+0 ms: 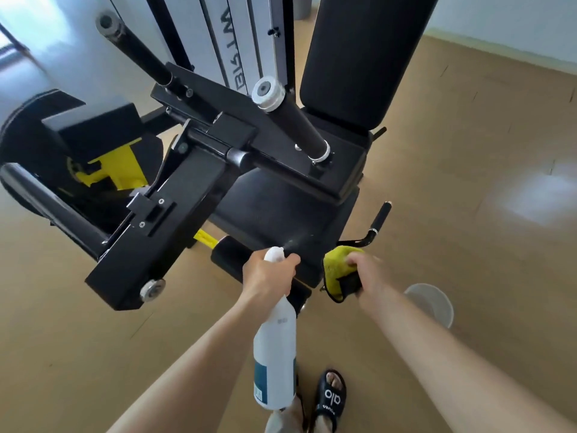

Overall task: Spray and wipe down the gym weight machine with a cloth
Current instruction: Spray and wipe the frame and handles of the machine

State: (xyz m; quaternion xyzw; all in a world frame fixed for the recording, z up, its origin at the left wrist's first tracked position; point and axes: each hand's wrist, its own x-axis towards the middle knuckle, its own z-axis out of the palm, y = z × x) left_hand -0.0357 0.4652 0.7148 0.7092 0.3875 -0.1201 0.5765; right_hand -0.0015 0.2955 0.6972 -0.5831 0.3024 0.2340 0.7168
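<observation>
- Tan wooden floor (437,182) fills the frame, with a pale wall along the upper right edge and bright window light at the upper left.
- At the lower centre, the spray bottle (274,354), white with a blue label, hangs tilted, its nozzle pointing at the black seat pad (281,214) of the weight machine (193,170).
- A faint mist shows just beyond the nozzle, over the front part of the seat pad.
- The left hand (265,273) holds the bottle's head, fingers clamped around the trigger and neck.
- Just to the right of it, the right hand (365,273) has its fingers closed on a yellow cloth (335,270) with a dark edge, held at the front right corner of the seat pad.
- Beyond the cloth, a curved black handle (376,225) rises at the seat's right side.
- Above the seat, the upright black backrest (365,57) stands in the upper centre of the frame.
- A black lever arm crosses the frame's middle and left, carrying a padded roller (293,120) with a white end cap; yellow parts (115,170) show at the left.
- A white bucket (432,303) stands on the floor at the right, near the right forearm.
- At the bottom centre, a foot in a black sandal (332,398) rests on the floor.
</observation>
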